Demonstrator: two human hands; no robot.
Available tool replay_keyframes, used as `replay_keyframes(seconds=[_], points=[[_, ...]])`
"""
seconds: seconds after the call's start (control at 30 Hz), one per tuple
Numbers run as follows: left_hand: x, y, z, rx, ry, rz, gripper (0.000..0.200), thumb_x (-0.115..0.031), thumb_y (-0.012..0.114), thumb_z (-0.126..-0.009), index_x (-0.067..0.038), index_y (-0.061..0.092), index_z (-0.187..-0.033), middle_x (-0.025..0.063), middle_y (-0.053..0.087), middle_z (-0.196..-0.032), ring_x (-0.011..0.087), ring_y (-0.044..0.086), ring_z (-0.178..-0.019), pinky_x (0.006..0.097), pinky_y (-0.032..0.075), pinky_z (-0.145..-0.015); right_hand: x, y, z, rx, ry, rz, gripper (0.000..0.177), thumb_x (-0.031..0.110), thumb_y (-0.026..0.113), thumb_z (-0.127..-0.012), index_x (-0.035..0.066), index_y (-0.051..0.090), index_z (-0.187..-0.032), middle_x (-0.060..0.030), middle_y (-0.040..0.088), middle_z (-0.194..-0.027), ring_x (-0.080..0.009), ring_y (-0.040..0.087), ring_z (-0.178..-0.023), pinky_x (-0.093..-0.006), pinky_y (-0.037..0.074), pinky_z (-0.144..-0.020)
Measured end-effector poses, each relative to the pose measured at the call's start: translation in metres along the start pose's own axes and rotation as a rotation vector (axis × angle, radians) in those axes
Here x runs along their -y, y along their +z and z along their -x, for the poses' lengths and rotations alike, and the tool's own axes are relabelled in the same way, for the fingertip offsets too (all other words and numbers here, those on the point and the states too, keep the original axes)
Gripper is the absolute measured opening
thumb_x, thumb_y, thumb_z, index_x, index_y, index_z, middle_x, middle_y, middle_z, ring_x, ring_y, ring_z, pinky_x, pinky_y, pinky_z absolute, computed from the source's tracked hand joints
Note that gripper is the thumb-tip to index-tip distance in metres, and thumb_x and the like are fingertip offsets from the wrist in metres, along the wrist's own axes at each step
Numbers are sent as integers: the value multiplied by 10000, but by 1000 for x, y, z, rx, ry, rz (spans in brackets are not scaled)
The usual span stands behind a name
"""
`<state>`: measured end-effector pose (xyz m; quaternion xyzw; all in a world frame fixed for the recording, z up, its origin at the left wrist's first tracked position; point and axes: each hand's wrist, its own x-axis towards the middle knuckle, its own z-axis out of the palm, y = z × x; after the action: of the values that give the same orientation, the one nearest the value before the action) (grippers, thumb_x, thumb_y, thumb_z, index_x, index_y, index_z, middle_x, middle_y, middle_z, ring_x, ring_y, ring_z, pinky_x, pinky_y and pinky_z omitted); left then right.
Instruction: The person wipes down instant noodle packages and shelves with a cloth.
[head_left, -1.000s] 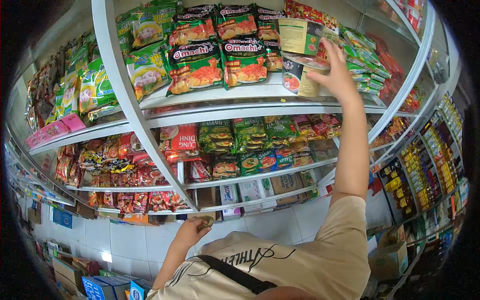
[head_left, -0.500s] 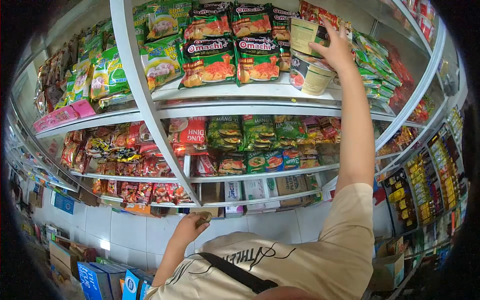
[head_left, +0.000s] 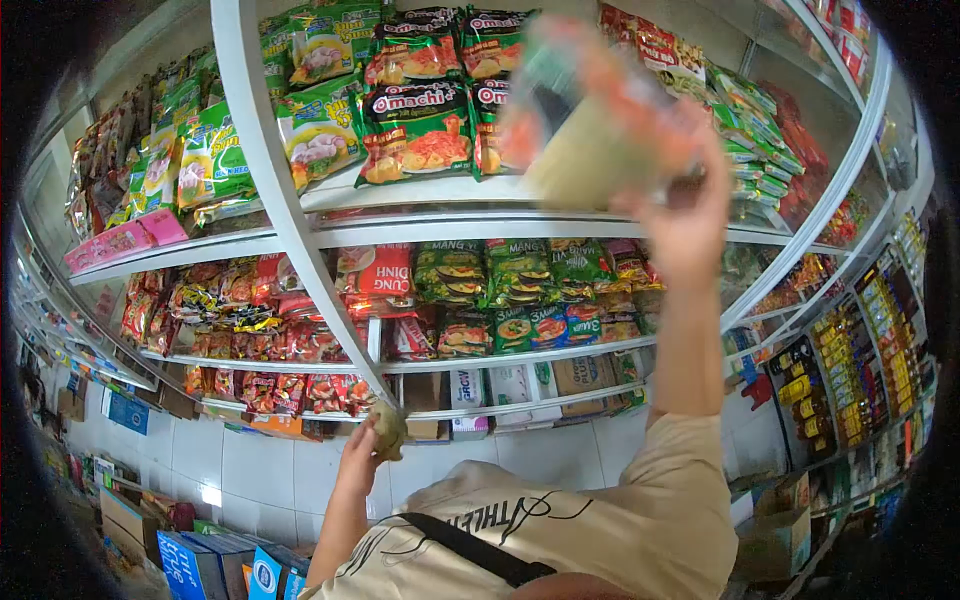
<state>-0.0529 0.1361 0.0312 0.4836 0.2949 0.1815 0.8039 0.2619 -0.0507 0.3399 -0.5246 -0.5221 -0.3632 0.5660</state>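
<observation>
My right hand [head_left: 690,200] is closed around blurred cups [head_left: 585,130], raised in front of the top shelf. The motion smears their outlines, and they hide some of the packets behind. Low in the middle, my left hand [head_left: 362,455] grips a crumpled olive-brown cloth [head_left: 387,432] near the lowest shelves. Green and black Omachi noodle packets [head_left: 415,130] stand on the white top shelf [head_left: 420,190], left of the cups. Red packets [head_left: 660,50] lie behind and to the right of them.
A white slanted frame bar [head_left: 270,150] crosses the shelves at left; a curved rail [head_left: 815,215] runs at right. Lower shelves hold green packets [head_left: 515,270] and red packets [head_left: 230,345]. Blue cartons [head_left: 190,565] stand on the floor at lower left, an open cardboard box [head_left: 775,540] at lower right.
My right hand has taken hold of the cups and lifted them off the shelf, toward me and to the left. My left hand has shifted slightly, with more of the cloth now showing.
</observation>
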Motion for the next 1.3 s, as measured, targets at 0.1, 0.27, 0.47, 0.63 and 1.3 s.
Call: replay_keyframes(seconds=[0.1, 0.27, 0.47, 0.63, 1.3], points=[[-17, 20, 3, 92, 49, 349, 652, -536, 383, -861, -57, 351, -1302, 119, 417, -1273, 291, 490, -1072, 481, 437, -830, 44, 28, 72, 442, -63, 45, 647, 272, 817, -538, 123, 517, -1091, -207, 393, -1271, -389, 380, -1183, -475, 309, -975], [-62, 62, 8, 265, 55, 774, 647, -560, 356, -840, -99, 364, -1293, 121, 433, -1283, 302, 451, -1147, 475, 396, -930, 57, 103, 224, 694, 104, -553, 565, 131, 772, -609, 147, 508, -1109, -232, 302, -1316, -388, 381, -1190, -411, 378, -941], [-46, 58, -3, 382, 55, 875, 543, -447, 440, -844, -91, 404, -1252, 123, 478, -1231, 291, 504, -1083, 439, 440, -895, 61, 107, 259, 556, 343, -588, 1040, 166, 820, -555, 119, 177, -1371, -255, 120, -1410, -391, 195, -1296, -438, 255, -1024], [-58, 64, -17, 446, 74, 923, 508, -370, 495, -830, -86, 411, -1244, 123, 484, -1220, 287, 508, -1075, 438, 442, -893, 61, 131, 227, 924, 967, -992, 893, 182, 780, -634, 55, 250, -1340, -145, 320, -1349, -219, 314, -1237, -351, 261, -1033], [-17, -42, -22, 292, -151, 901, 603, -474, 437, -857, -72, 351, -1299, 112, 427, -1296, 255, 423, -1181, 432, 309, -1010, 47, 137, 278, -61, 1318, -529, 344, 27, 494, -806, 29, 468, -1149, -117, 495, -1159, -234, 500, -1049, -334, 418, -882]])
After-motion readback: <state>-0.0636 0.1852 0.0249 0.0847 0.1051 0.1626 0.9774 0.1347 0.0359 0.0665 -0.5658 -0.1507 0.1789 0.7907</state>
